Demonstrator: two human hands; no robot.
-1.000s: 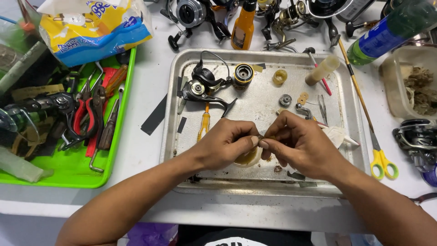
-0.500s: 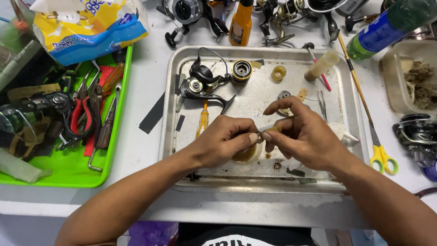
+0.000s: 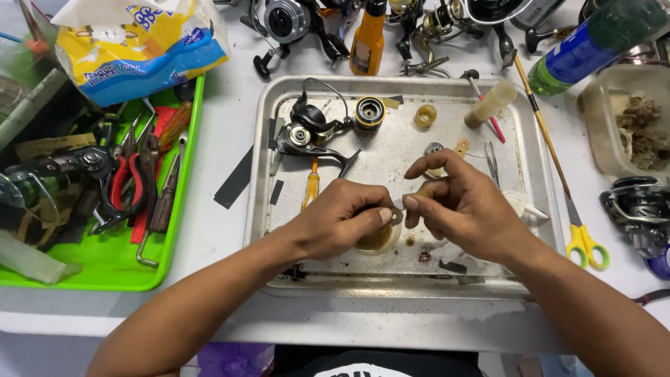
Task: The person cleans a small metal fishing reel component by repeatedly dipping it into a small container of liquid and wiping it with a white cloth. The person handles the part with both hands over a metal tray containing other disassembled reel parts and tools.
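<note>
Fingertips of my left hand (image 3: 342, 220) and right hand (image 3: 464, 206) meet at frame centre, pinching a small metal reel part (image 3: 396, 211) between them above a yellowish cup (image 3: 377, 241) on the steel tray (image 3: 530, 174). Spinning reel body (image 3: 307, 132) lies on the tray's upper left; orange-handled screwdriver (image 3: 312, 187) just below it.

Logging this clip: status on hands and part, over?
Left hand and right hand pinch a small round metal part together over the steel tray. Small cup beneath. Nothing obstructing.
</note>
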